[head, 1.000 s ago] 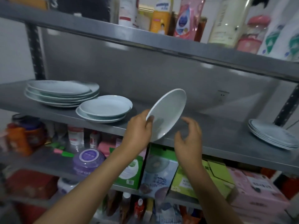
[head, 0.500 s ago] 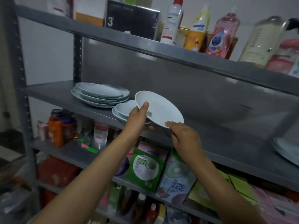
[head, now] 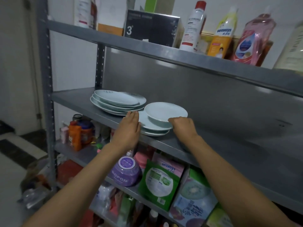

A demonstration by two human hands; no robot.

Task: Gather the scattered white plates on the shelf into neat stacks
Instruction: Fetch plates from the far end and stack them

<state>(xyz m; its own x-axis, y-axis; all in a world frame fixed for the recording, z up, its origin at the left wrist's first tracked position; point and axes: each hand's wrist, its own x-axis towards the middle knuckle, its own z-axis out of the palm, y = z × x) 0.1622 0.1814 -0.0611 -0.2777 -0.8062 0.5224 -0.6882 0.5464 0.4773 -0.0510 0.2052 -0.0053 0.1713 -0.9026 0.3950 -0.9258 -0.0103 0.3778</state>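
A small white plate (head: 165,110) sits tilted on top of the stack of small plates (head: 154,128) on the grey middle shelf (head: 229,145). My right hand (head: 182,126) grips this plate's near rim with curled fingers. My left hand (head: 129,128) lies flat with fingers together against the left edge of the small stack, holding nothing. Just left and behind, a stack of several large white plates (head: 114,102) rests on the same shelf, slightly uneven.
The upper shelf (head: 164,51) carries a black box (head: 150,28) and several bottles (head: 224,31) right above the plates. Below, the lower shelf holds jars, green packets (head: 159,182) and a purple tub (head: 126,171). A grey upright post (head: 47,95) stands left.
The small plate, held tilted in the air in my left hand, has come down onto the small stack. My left hand let go and moved to the stack's side; my right hand took the rim.
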